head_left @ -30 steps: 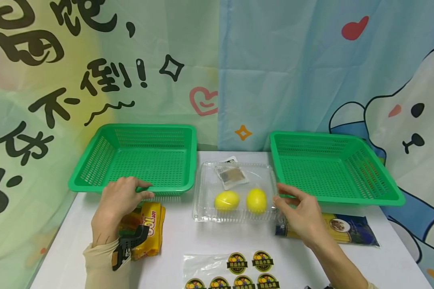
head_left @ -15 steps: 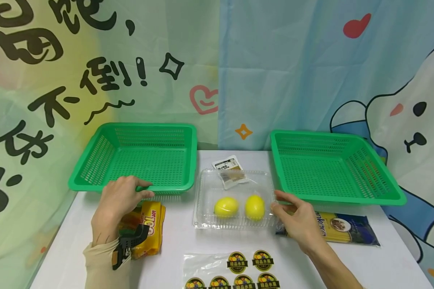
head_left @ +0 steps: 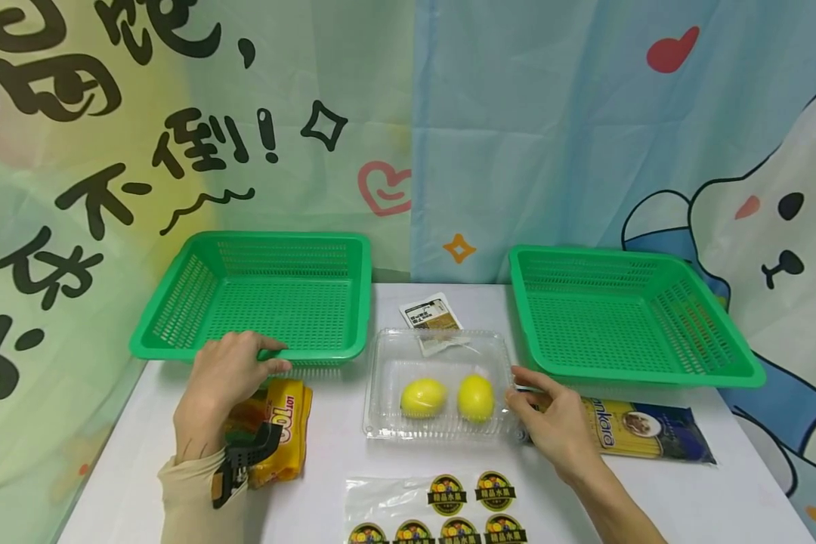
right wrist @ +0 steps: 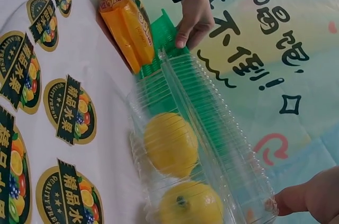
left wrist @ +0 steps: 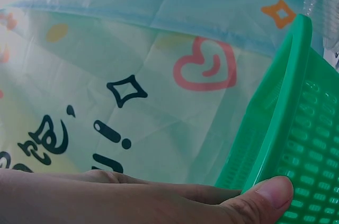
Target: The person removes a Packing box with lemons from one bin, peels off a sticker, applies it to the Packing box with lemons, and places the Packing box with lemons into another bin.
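My left hand grips the front rim of the left green basket, thumb outside in the left wrist view. With my right hand I pinch the right edge of a clear plastic clamshell box. Two lemons lie side by side inside it, the left lemon and the right lemon. The right wrist view shows a thumb at the box's corner and the ridged lid edge. The fingers on the box's far side are hidden there.
A second green basket stands at the back right. A small sachet lies behind the box, partly under it. Yellow snack packet sits by my left wrist, spaghetti packet by my right hand. A sticker sheet lies in front.
My right hand has drawn the box with the lemons toward me, slightly left, uncovering more of the sachet and the spaghetti packet. The left hand stays on the basket rim.
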`<state>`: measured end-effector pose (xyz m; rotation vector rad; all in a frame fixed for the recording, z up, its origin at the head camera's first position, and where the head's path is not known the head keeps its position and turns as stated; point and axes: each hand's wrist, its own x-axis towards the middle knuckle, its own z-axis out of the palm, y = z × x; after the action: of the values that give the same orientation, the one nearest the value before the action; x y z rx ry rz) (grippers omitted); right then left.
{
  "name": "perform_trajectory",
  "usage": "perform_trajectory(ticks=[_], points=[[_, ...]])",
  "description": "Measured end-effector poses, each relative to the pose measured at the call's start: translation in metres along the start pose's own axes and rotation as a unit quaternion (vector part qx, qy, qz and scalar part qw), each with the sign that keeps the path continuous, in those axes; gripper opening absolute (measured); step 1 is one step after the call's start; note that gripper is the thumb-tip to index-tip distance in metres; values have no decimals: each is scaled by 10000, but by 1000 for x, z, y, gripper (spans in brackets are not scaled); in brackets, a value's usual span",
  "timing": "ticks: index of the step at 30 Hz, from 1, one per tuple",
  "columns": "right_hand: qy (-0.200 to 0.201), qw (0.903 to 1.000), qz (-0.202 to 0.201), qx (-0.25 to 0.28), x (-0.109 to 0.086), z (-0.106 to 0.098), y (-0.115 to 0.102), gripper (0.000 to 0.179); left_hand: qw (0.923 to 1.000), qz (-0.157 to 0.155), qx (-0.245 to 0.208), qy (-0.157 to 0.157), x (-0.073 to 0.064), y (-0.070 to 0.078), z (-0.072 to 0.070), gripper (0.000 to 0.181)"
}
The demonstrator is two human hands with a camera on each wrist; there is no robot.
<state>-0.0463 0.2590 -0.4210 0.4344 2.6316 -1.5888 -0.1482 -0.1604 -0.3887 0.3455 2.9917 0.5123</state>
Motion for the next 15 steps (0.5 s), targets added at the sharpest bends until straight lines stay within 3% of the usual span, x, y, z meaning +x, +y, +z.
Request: perform_trajectory(ticks=[9, 13, 15], points=[[-28, 9999, 43, 120, 1, 6, 12, 50, 9997, 91, 221, -96, 0, 4, 0, 40], [26, 9999, 33, 111, 0, 9, 15, 50, 9993, 250, 274, 62, -4, 9, -3, 49], [59, 10000, 45, 60, 0, 10, 16, 49, 9984, 392, 282, 305, -7, 16, -6, 49]])
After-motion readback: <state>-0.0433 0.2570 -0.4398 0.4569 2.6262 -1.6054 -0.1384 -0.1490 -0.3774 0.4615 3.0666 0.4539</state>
